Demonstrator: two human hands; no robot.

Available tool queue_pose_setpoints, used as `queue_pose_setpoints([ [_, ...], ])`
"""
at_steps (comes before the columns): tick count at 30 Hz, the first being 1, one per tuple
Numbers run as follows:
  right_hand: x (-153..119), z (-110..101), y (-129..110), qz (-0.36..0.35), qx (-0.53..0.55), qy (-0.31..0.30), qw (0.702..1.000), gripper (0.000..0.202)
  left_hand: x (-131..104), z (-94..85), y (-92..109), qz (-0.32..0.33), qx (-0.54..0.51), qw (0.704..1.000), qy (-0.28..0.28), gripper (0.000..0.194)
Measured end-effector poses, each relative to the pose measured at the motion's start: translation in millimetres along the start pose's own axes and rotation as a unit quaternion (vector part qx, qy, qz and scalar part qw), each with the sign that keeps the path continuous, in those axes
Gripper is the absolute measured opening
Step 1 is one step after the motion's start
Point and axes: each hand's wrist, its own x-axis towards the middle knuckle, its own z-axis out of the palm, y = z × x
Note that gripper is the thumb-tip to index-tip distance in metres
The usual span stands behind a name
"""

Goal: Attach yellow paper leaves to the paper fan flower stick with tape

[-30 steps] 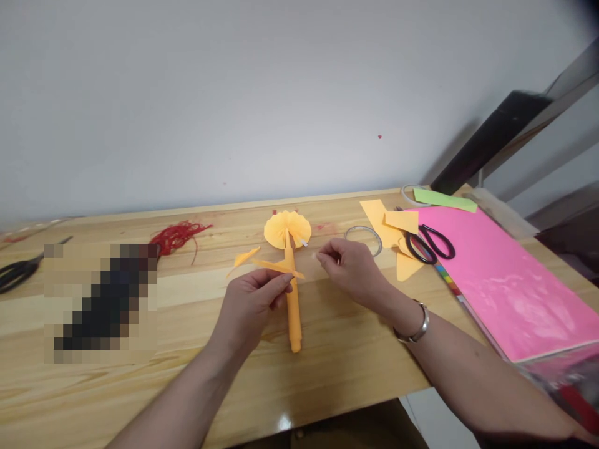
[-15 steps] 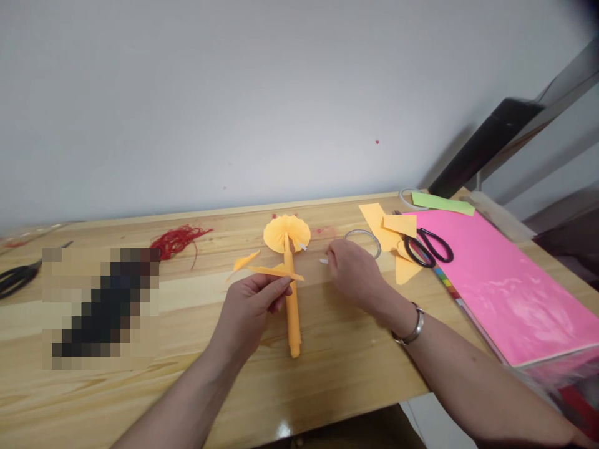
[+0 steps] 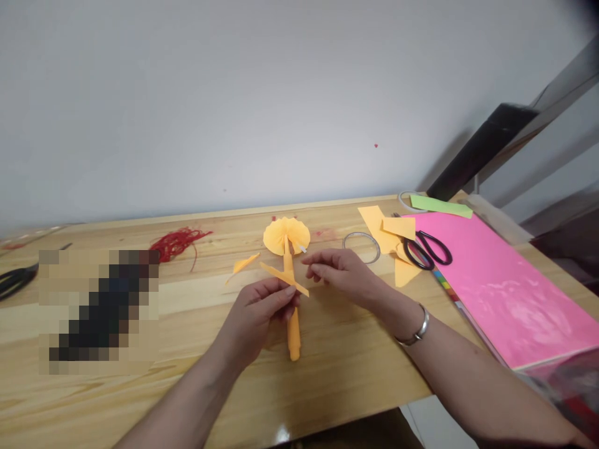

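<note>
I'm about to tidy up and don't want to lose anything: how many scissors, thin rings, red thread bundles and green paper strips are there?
Scissors: 2 (left pair, right pair)
Thin rings: 2 (nearer, farther)
Red thread bundle: 1
Green paper strip: 1
Total: 6

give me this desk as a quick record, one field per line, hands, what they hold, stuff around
left hand: the left hand pinches a narrow orange paper strip
right hand: the right hand, fingers curled, near the fan's right side; whether it holds anything is unclear
centre: scalloped orange fan at the top of a rolled orange paper tube
left side: red strings; black-handled scissors; a pixelated dark item
right side: tape ring; orange paper scraps; second black-handled scissors; pink sheets; green strip
</note>
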Motion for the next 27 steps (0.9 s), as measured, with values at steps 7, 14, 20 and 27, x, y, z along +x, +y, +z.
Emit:
queue_pose_setpoints([
  [7, -4.7, 1.9, -1.8, 0.038, 0.16, -0.146, 0.976, 0.023, -3.7, -0.2, 0.0, -0.072, -0.081, 0.983, -0.149, 0.015],
  [14, -5.8, 4.8, 1.6, 0.05, 0.316, -0.215, 0.923, 0.04, -5.8, 0.5, 1.7, -0.087, -0.109, 0.969, -0.205, 0.018],
  [20, -6.4, 3.2, -1.0, 0.049, 0.309, -0.204, 0.928, 0.025, -5.8, 0.8, 2.9, -0.079, -0.086, 0.972, -0.204, 0.018],
  [27, -5.9, 2.6, -3.3, 0.069, 0.333, -0.159, 0.927, 0.017, -6.0, 0.9, 2.7, -0.064, -0.078, 0.979, -0.175, 0.019],
])
